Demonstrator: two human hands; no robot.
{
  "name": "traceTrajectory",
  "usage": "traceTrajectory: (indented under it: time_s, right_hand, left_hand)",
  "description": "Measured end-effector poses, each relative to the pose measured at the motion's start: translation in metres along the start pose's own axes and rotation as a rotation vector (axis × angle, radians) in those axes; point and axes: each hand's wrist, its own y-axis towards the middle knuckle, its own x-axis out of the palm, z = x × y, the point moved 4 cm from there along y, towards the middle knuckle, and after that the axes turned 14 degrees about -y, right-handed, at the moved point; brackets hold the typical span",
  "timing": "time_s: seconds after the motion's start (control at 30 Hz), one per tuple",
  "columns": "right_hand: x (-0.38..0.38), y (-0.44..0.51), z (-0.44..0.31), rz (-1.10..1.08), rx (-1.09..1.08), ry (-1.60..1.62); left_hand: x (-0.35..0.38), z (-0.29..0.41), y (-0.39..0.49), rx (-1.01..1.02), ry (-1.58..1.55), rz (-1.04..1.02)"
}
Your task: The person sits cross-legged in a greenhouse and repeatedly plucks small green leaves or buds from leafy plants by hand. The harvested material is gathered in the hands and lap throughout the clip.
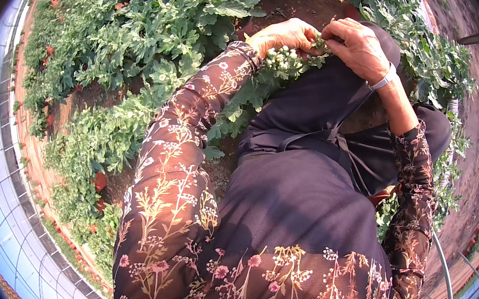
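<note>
Leaning over my lap, I have both hands together at the top of the view, near my knee. My left hand [286, 37] grips a leafy chrysanthemum sprig [286, 59] bearing clusters of pale, small buds. My right hand [355, 45], with a white band [384, 79] on its wrist, meets it from the right. Its thumb and forefinger pinch at the sprig's tip, just beyond the left fingertips. The fingers partly cover what they pinch, so the exact bud or leaf is hidden. Broad green leaves of the same kind of plant spread below the left wrist.
Dense rows of chrysanthemum plants [155, 30] in reddish pots [99, 182] stand to the left and ahead. More foliage [428, 52] borders my right knee. Brown soil [307, 2] shows between rows. A thin pale pipe [442, 261] rises at lower right. Black cloth [296, 183] covers my lap.
</note>
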Motion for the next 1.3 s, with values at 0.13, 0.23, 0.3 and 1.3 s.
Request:
traceTrajectory:
  time_s: [0.13,0.23,0.3,1.3]
  right_hand:
    - [-0.008,-0.006,0.006,0.096,0.276,0.293]
    - [-0.011,-0.011,0.009,0.068,0.408,0.379]
    - [-0.011,-0.011,0.002,0.031,0.371,0.354]
    - [0.021,-0.005,-0.028,-0.015,0.415,0.328]
  left_hand:
    - [-0.008,-0.017,-0.015,0.059,-0.231,0.074]
    - [-0.011,-0.021,-0.022,0.102,-0.308,0.104]
    - [-0.01,-0.018,-0.03,0.116,-0.31,0.14]
    - [0.0,-0.003,-0.059,0.156,-0.384,0.233]
